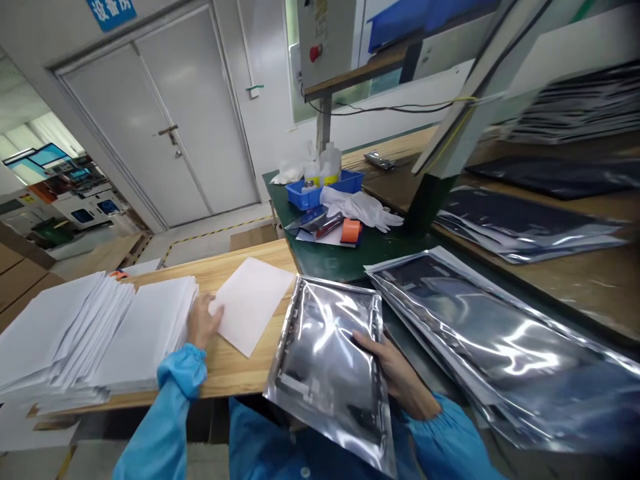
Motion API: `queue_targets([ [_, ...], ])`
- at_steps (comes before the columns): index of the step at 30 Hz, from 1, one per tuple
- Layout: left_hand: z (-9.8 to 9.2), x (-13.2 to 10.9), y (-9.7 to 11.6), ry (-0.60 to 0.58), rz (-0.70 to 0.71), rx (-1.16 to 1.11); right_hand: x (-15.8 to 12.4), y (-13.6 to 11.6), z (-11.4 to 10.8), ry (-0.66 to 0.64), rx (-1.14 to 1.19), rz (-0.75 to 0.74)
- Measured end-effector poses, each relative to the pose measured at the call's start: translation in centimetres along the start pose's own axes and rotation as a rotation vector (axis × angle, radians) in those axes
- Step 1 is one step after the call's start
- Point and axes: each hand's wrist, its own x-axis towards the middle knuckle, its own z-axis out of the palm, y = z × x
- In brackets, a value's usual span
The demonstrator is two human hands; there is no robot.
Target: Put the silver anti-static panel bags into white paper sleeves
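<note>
My right hand (397, 373) is closed on the right edge of a clear, shiny plastic bag (327, 353) with a dark flat panel inside. Its thumb lies on top, and the other fingers are hidden underneath. The bag is held tilted in front of my body, over the table edge. On the left, my left hand (204, 323) pinches the left corner of a white sheet (255, 303) on the wooden board. That hand is beside a stack of white paper (150, 327); some of its fingers are hidden.
More bagged dark panels (480, 320) are piled on the right, with others (520, 217) on the brown surface behind. A blue tray (305, 198) with bottles, white gloves (360, 205) and an orange tape roll (351, 231) sit on the green table. A slanted post (465, 113) rises there.
</note>
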Motion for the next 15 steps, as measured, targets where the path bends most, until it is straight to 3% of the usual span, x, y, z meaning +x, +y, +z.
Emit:
queue_targets([
  [3,4.1,-3.5,3.3,-0.254,0.248,0.290,-0.5,0.5,-0.1,0.025,0.002,-0.005],
  [6,6.8,-5.5,5.7,-0.374,0.267,0.523,-1.1,0.7,0.0,0.025,0.005,0.033],
  [9,6.9,-5.3,6.2,-0.409,0.232,0.597,-2.0,0.6,0.2,0.014,0.002,0.071],
  [15,4.8,-4.0,4.6,-0.357,0.116,0.417,-2.9,1.0,1.2,-0.041,-0.017,0.212],
])
